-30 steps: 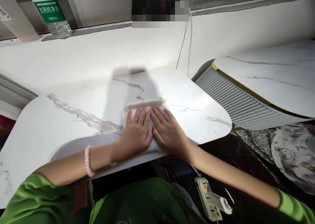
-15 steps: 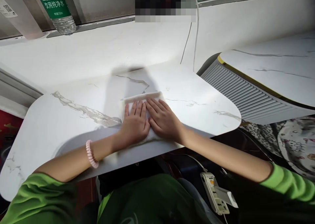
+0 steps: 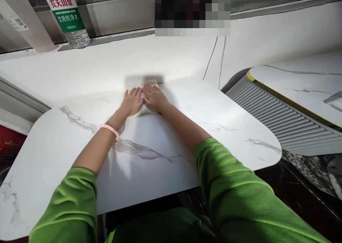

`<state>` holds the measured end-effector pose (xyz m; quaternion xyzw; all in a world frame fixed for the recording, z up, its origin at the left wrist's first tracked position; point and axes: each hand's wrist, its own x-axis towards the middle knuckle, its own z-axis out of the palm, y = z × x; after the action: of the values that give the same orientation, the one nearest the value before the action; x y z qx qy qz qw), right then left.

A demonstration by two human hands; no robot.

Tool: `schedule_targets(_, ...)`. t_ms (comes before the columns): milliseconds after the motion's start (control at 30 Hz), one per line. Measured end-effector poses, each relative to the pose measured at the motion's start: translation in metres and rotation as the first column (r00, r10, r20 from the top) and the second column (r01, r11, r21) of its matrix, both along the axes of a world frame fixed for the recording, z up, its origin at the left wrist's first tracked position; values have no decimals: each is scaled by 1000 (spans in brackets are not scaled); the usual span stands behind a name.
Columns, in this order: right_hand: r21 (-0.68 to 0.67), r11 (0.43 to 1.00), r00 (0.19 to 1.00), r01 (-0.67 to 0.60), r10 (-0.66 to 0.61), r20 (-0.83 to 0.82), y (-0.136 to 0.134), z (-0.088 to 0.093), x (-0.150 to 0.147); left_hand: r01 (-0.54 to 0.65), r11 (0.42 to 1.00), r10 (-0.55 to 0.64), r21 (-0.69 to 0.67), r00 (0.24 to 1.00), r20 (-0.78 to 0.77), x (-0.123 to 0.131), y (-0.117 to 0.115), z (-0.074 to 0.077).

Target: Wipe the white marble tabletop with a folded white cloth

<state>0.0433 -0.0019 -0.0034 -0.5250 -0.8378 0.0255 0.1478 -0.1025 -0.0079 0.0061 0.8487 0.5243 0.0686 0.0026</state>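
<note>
Both my hands lie flat, side by side, on a folded white cloth (image 3: 152, 83) at the far edge of the white marble-patterned table (image 3: 66, 146). My left hand (image 3: 133, 101) has its fingers stretched out on the cloth's left part; a pink coil band sits on that wrist. My right hand (image 3: 154, 98) presses the cloth's right part, fingers together and extended. Most of the cloth is hidden under the hands. Both arms are stretched out, in green sleeves.
A water bottle (image 3: 68, 16) with a green label stands on the ledge at the back left. Two thin cables (image 3: 213, 59) run down the white wall. A second marble-topped table (image 3: 299, 82) with a ribbed grey side stands to the right.
Both hands have pushed the cloth away from me, from the table's near edge across to its far edge. My arms are now extended.
</note>
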Motion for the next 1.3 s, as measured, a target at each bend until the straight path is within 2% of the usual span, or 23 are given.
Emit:
schedule_targets(100, -18, 1000, 1000, 11, -12, -3, 8, -1, 0, -14, 1000, 14, -3, 1000, 19, 1, 8, -1)
schedule_targets(233, -17, 1000, 1000, 20, -20, -4, 5, -1, 1, -26, 1000, 26, 3, 999, 35, 2, 3, -2)
schedule_targets(367, 31, 1000, 1000, 1, -1, -2, -9, -5, 3, -30, 999, 30, 20, 999, 20, 2, -14, 0)
schedule_targets(467, 66, 998, 1000, -6, 5, 13, -30, -8, 5, -8, 1000, 8, 28, 1000, 1, 2, -36, 2)
schedule_targets(600, 117, 993, 998, -35, 28, 57, -82, -10, 8, 21, 1000, -21, 10, 999, -24, 2, -84, 2)
schedule_targets(833, 203, 966, 980, -160, 130, 153, -209, -8, 7, 70, 992, -68, 103, 997, -24, -6, -211, -4)
schedule_targets(900, 229, 958, 979, -173, 142, 144, -235, -7, 4, 93, 989, -89, 115, 995, -40, -11, -238, -4)
schedule_targets(967, 237, 955, 980, -176, 147, 135, -248, -7, -1, 105, 989, -100, 106, 994, -49, -15, -253, -3)
schedule_targets(1033, 228, 958, 980, -176, 150, 127, -249, -6, -5, 104, 991, -100, 86, 994, -47, -18, -255, -2)
schedule_targets(1133, 187, 965, 979, -182, 161, 122, -232, -4, -12, 77, 995, -75, 70, 997, -34, -23, -240, -2)
schedule_targets(1200, 147, 972, 979, -180, 164, 118, -210, -4, -18, 44, 996, -43, 74, 999, -19, -29, -219, -4)
schedule_targets(1300, 99, 983, 984, -154, 144, 103, -166, -2, -33, 16, 997, -15, 77, 1000, -7, -42, -177, -4)
